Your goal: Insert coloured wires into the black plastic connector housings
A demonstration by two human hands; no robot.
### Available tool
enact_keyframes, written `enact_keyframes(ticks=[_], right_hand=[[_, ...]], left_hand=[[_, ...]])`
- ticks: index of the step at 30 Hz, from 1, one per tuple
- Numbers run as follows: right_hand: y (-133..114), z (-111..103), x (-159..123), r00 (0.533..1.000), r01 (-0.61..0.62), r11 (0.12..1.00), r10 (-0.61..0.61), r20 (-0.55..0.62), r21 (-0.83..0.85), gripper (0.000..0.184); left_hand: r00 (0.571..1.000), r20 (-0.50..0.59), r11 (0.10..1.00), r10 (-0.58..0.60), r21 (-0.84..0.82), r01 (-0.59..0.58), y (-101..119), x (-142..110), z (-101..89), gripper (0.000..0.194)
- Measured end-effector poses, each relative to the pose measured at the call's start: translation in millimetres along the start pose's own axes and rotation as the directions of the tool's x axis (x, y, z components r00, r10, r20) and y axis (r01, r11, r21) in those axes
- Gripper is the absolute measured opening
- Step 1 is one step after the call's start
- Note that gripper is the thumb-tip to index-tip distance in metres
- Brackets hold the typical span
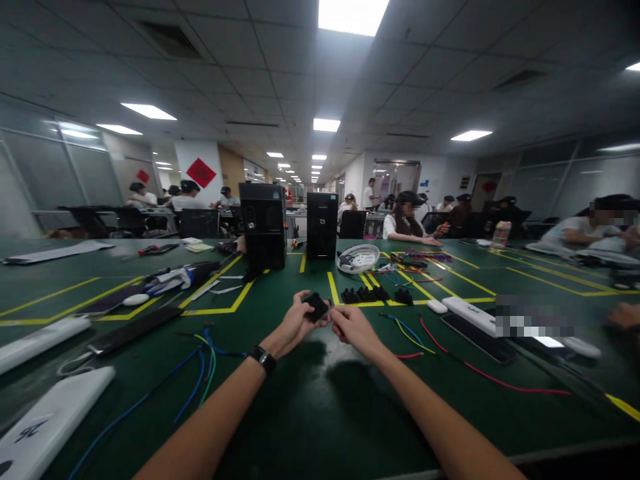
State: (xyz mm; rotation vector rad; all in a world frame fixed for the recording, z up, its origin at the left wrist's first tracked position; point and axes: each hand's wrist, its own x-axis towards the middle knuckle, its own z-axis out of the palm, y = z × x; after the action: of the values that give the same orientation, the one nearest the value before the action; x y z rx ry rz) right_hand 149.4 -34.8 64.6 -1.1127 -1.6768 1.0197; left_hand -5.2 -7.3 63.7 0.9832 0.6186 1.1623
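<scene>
Green table: flat, smooth-looking, marked with yellow tape, spread beneath the grip. Two black box-shaped towers stand upright beyond it. Right of these, also beyond the grip, sits a round white basket with an openwork wall.

Left hand: thumb and fingers clamped on a black block, matt and angular, held above the table. Right hand: curled, fingertips pressed together just beside the block; a reddish speck shows there, too small to identify. Assessed risk: the block could slip or twist if the right fingers push harder than the left hold resists.

Similar black blocks lie beyond the grip. Thin, glossy blue and green wires lie left of it, near the forearm; the wristband could snag them.
</scene>
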Motion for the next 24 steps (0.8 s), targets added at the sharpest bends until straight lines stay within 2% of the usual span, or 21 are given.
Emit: enact_keyframes(ticks=[3, 9, 15, 24], right_hand=[[0.8, 4.7, -2.3, 0.998, 0.0, 0.998, 0.004, 0.066, -0.059, 0.024], [-2.8, 9.7, -4.9, 1.0, -0.012, 0.993, 0.012, 0.002, -0.12, 0.031], [-4.1, 11.3, -6.2, 0.999, 0.016, 0.995, -0.012, 0.038, -0.097, 0.036], [-5.5, 12.3, -6.6, 1.0, 0.01, 0.99, -0.007, 0.022, -0.138, 0.03]], left_hand=[[1.0, 0.003, 1.0, -0.004, -0.02, 0.004, 4.1, -3.8, 3.0, 0.042], [0.999, 0.037, 0.998, 0.027, -0.056, -0.025, 4.9, -3.9, 0.6, 0.038], [0.996, 0.048, 0.997, 0.079, 0.002, -0.08, 1.1, -1.5, -1.2, 0.039], [0.993, 0.065, 0.995, 0.098, -0.037, -0.096, 4.0, -8.3, 7.5, 0.04]])
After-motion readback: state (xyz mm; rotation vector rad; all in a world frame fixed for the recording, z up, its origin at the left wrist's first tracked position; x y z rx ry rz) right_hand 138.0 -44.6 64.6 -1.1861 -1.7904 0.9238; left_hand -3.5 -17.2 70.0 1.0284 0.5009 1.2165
